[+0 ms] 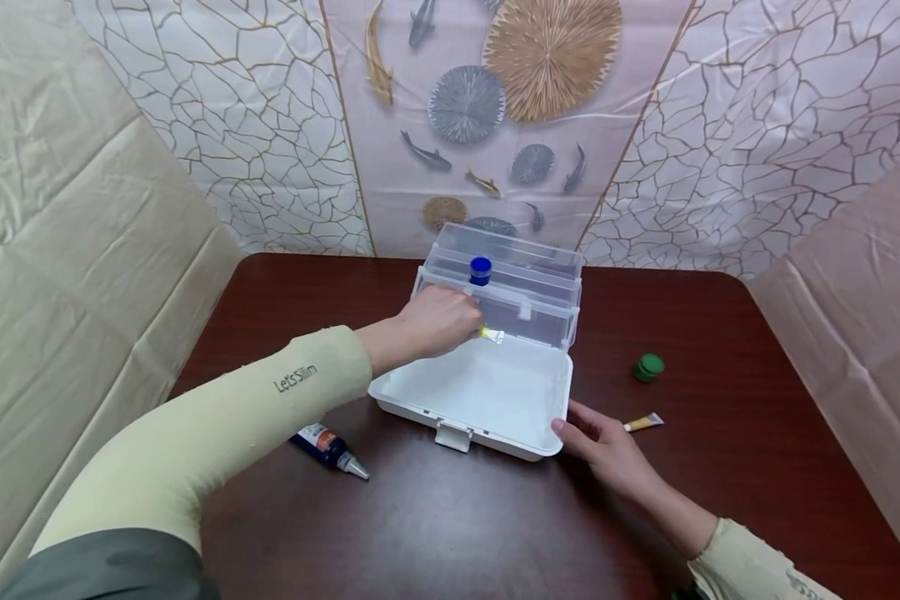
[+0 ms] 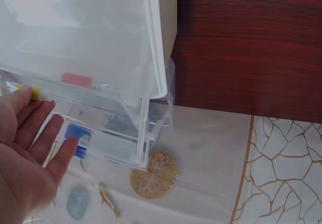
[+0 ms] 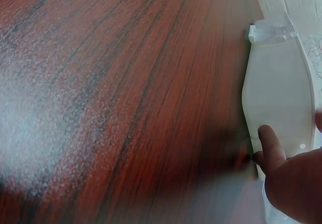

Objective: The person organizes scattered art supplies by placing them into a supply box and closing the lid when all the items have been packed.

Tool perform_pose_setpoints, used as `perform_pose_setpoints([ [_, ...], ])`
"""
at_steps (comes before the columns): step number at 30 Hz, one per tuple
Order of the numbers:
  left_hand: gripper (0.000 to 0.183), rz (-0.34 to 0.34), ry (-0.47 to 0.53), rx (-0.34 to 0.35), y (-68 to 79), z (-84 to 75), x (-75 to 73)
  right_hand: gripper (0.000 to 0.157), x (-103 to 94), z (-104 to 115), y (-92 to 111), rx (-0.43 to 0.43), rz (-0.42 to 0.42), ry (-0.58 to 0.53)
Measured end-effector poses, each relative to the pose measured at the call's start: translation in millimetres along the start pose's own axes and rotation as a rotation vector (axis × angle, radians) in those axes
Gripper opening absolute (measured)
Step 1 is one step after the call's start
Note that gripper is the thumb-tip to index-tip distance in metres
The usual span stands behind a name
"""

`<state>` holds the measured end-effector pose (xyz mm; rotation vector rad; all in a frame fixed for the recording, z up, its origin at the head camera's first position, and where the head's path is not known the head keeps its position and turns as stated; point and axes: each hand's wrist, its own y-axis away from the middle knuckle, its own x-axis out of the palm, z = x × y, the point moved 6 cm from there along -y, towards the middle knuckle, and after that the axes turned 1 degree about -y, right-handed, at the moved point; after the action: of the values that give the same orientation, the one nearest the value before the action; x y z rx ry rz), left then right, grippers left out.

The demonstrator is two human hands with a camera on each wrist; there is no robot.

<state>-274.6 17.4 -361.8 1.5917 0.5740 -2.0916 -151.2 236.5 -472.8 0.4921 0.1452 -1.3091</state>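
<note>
A white storage box (image 1: 487, 392) stands open on the table, its clear tiered trays (image 1: 502, 279) raised at the back. My left hand (image 1: 442, 319) pinches a small yellow paint tube (image 2: 34, 92) between thumb and finger, over the rear of the box by the lowest clear tray. A reddish tube (image 2: 78, 79) lies in that tray in the left wrist view. Higher up in the trays sits a blue paint jar (image 1: 480, 271). At the front right corner, my right hand (image 1: 607, 450) grips the box wall, thumb at the rim; its other fingers are partly hidden.
Right of the box are a green paint jar (image 1: 648, 367) and an orange-yellow tube (image 1: 643, 422), the latter just beyond my right hand. A dark blue nozzle bottle (image 1: 328, 447) lies front left, partly behind my left sleeve. Patterned fabric walls (image 1: 270, 125) enclose the table's back and sides.
</note>
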Motion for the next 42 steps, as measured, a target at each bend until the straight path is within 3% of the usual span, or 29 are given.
perform_pose_setpoints([
  [28, 0.025, 0.11, 0.012, -0.002, -15.2, -7.9, 19.9, 0.066, -1.9, 0.6, -1.0, -0.027, -0.029, 0.074],
  [42, 0.021, 0.161, 0.051, -0.012, -15.1, -0.6, 20.3, 0.066, -3.4, 0.5, -1.0, -0.016, -0.037, 0.128],
])
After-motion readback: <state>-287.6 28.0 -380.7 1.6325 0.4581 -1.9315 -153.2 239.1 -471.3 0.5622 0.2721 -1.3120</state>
